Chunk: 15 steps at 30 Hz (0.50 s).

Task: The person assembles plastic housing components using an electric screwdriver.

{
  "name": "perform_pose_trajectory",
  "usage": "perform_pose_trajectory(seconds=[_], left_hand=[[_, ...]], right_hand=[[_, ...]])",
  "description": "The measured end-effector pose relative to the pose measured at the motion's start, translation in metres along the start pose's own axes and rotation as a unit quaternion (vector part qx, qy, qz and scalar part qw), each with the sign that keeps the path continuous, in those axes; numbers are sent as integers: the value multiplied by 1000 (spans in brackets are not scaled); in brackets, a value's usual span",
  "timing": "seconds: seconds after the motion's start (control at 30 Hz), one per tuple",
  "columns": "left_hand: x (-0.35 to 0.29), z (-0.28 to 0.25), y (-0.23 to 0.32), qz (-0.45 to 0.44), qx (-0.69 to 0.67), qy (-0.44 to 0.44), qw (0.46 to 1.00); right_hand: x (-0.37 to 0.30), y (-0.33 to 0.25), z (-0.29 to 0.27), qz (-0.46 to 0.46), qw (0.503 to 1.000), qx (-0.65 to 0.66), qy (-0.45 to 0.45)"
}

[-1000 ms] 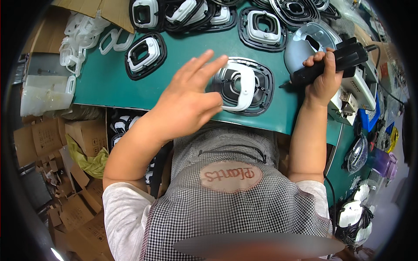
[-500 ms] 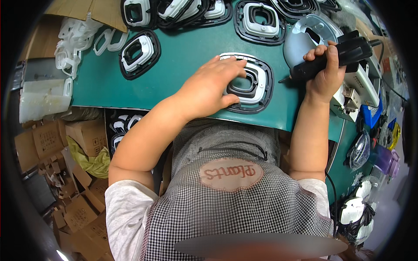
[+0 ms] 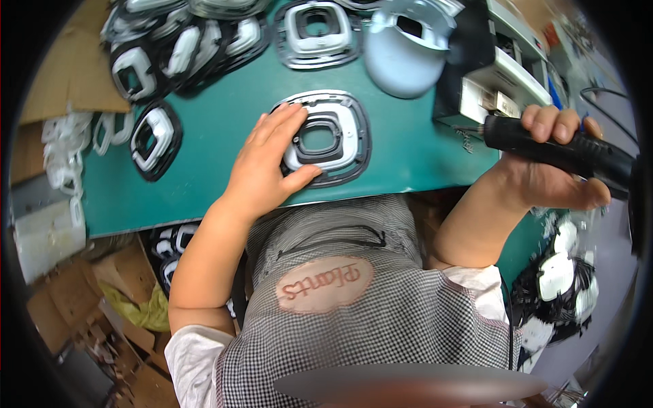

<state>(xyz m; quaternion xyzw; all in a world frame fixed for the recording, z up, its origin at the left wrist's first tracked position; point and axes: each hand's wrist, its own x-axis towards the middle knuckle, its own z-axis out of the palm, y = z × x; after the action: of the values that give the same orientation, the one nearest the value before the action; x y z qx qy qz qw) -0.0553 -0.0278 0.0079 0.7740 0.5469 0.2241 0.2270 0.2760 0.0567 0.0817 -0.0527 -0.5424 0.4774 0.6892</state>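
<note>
My left hand (image 3: 262, 163) lies spread over the left side of a black and white plastic frame (image 3: 350, 132) with an open middle. Its fingers rest on the upper left part, while the thumb touches the lower edge. The frame is flat on the green table, close to its front edge. In my right hand (image 3: 554, 160) is a black electric screwdriver (image 3: 507, 134), gripped around the body and raised at the right. Its thin bit points left, in front of a small black and white box (image 3: 473, 102) that looks like a screw feeder.
A light blue rounded shell (image 3: 401, 64) stands beyond the frame. Similar frames (image 3: 320, 34) are heaped at the back, and one more (image 3: 156, 141) lies at left. White plastic rings (image 3: 64, 149) hang beside cardboard (image 3: 68, 61). A cable (image 3: 605, 92) loops at right.
The screwdriver has moved right, away from the frame to the box, in my right hand. My left hand has stayed at the frame's left side. The whole view has shifted.
</note>
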Motion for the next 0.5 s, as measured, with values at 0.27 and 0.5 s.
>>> perform_pose_trajectory(seconds=[0.27, 0.5], left_hand=[[15, 22, 20, 30, -20, -5, 999], [16, 24, 21, 36, -23, -1, 999]], right_hand=[[-2, -33, -27, -72, 980, -131, 133], [-3, -19, -30, -104, 954, -210, 186]])
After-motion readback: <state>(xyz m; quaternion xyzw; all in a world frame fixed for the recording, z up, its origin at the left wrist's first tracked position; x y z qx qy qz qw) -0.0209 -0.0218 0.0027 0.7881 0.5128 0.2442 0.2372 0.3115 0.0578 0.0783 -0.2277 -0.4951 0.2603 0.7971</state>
